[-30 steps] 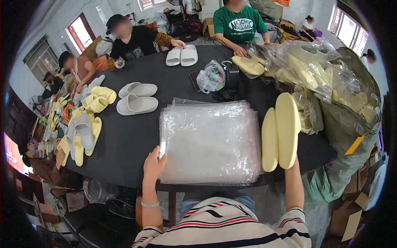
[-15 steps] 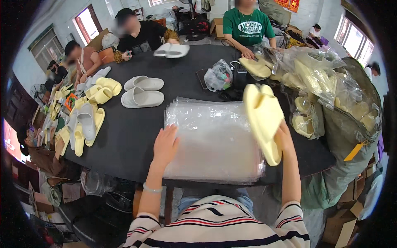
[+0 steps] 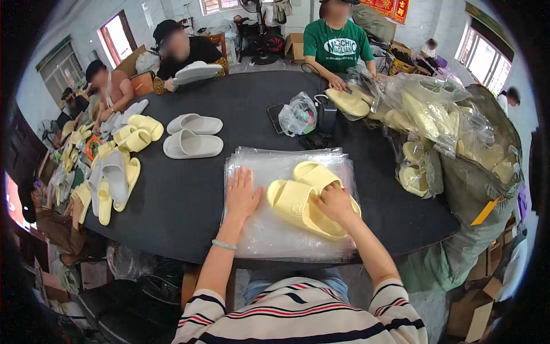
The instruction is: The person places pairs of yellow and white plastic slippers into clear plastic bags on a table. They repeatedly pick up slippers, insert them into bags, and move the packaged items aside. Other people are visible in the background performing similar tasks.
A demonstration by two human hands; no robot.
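The left hand (image 3: 243,196) lies flat and released, fingers spread, on a stack of clear plastic bags (image 3: 258,243), while the right hand (image 3: 335,204) grasps a pair of pale yellow slide slippers (image 3: 291,202) resting atop that stack's right part on the black table (image 3: 172,192).

Pale walls (image 3: 436,23); barred window (image 3: 486,46) far right, daylight glaring through. Bright opening (image 3: 117,38) far left, dark door (image 3: 26,137) at left. Black table (image 3: 195,189), curved far edge. Standing fan (image 3: 262,35) beyond. Grey floor (image 3: 360,282), black seat (image 3: 112,304) near left.
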